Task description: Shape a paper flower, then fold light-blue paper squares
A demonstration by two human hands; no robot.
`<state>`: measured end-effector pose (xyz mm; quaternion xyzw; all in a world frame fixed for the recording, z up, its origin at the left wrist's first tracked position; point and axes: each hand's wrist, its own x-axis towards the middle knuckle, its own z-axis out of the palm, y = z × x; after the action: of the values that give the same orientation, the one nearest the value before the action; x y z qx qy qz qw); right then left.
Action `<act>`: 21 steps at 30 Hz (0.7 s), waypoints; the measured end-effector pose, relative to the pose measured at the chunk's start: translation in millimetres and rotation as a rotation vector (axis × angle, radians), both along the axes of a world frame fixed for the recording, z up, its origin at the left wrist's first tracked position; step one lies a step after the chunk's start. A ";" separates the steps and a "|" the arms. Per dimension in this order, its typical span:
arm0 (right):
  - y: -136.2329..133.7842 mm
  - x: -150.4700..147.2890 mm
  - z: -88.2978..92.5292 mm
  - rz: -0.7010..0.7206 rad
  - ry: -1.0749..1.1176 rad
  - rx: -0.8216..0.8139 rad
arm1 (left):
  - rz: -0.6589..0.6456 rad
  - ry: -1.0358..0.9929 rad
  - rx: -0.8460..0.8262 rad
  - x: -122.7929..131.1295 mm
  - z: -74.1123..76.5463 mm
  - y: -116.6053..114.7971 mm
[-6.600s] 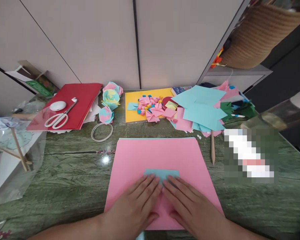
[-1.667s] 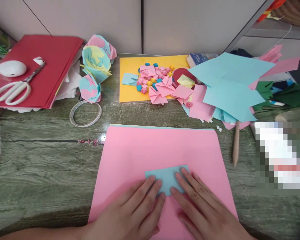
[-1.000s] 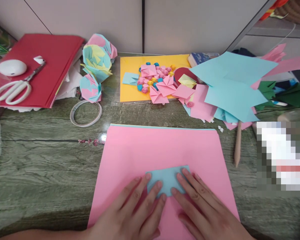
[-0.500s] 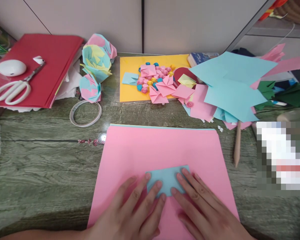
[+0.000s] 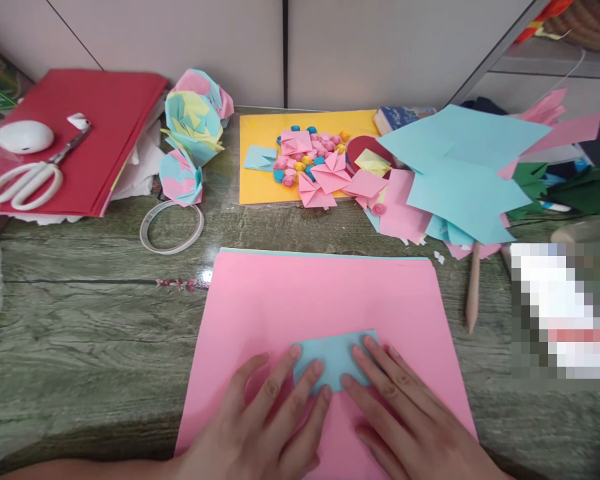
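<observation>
A small light-blue piece of paper (image 5: 330, 357), roughly rectangular, lies flat on a stack of pink paper sheets (image 5: 300, 290). Fingertips of my left hand (image 5: 265, 413) press on its left side and lower edge, the fingers spread. On its right side rest the fingertips of my right hand (image 5: 400, 407), fingers stretched out and a little apart. Both palms stay low over the pink sheets, and the lower corners of the blue paper are partly covered by fingers.
Behind the stack, a yellow sheet (image 5: 260, 190) bears small paper balls and folded pink pieces. Scissors (image 5: 27, 183) and a white case (image 5: 25, 137) lie on red paper (image 5: 105, 120) at left, near a tape roll (image 5: 173, 228). Light-blue cut paper (image 5: 465, 140) and a wooden stick (image 5: 473, 290) are at right.
</observation>
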<state>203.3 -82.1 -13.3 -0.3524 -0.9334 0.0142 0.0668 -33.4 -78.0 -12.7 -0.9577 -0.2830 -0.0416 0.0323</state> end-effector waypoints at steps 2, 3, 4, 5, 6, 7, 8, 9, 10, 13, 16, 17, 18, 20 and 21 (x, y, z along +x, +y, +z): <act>-0.2 -0.1 0.0 0.001 0.006 0.006 | -0.002 -0.007 0.003 -0.2 0.4 -0.2; -0.2 -0.1 -0.2 0.000 0.007 0.007 | -0.003 -0.007 0.003 -0.4 0.6 -0.4; -0.1 0.0 -0.5 -0.002 0.011 0.010 | -0.003 -0.008 0.002 -0.5 0.7 -0.6; -0.1 0.1 -1.0 -0.002 0.013 0.009 | -0.003 -0.007 0.001 -0.6 0.7 -0.8; 0.1 0.3 -1.5 -0.002 0.017 0.008 | -0.002 -0.006 0.001 -0.6 0.7 -0.8; 0.2 0.6 -2.0 -0.003 0.020 0.006 | -0.001 -0.005 0.000 -0.5 0.6 -0.8; 0.3 0.8 -2.3 -0.005 0.022 0.003 | 0.000 -0.007 0.001 -0.3 0.6 -0.8; 0.4 1.0 -2.5 -0.006 0.025 0.001 | 0.002 -0.008 0.000 -0.2 0.7 -0.7; 0.5 1.2 -2.5 -0.005 0.029 0.001 | 0.003 -0.008 -0.003 0.0 0.9 -0.7; 0.4 1.5 -1.4 -0.007 0.032 -0.009 | 0.009 0.006 -0.020 0.1 2.1 -0.9; 0.0 1.6 -0.1 -0.018 0.041 -0.021 | 0.012 0.020 -0.023 0.1 3.3 -1.2; -0.1 1.5 0.2 -0.023 0.046 -0.027 | 0.016 0.026 -0.024 0.3 3.5 -1.1; -0.2 1.4 0.3 -0.027 0.052 -0.029 | 0.021 0.033 -0.026 0.7 3.8 -0.9; -0.2 1.2 0.4 -0.030 0.059 -0.032 | 0.031 0.051 -0.038 1.7 4.2 -0.1; -0.2 0.9 0.5 -0.029 0.063 -0.030 | 0.031 0.057 -0.043 2.2 4.4 0.5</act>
<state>204.2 -82.3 -12.8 -0.3663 -0.9252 0.0383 0.0914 -31.2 -77.4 -8.3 -0.9544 -0.2978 -0.0075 0.0207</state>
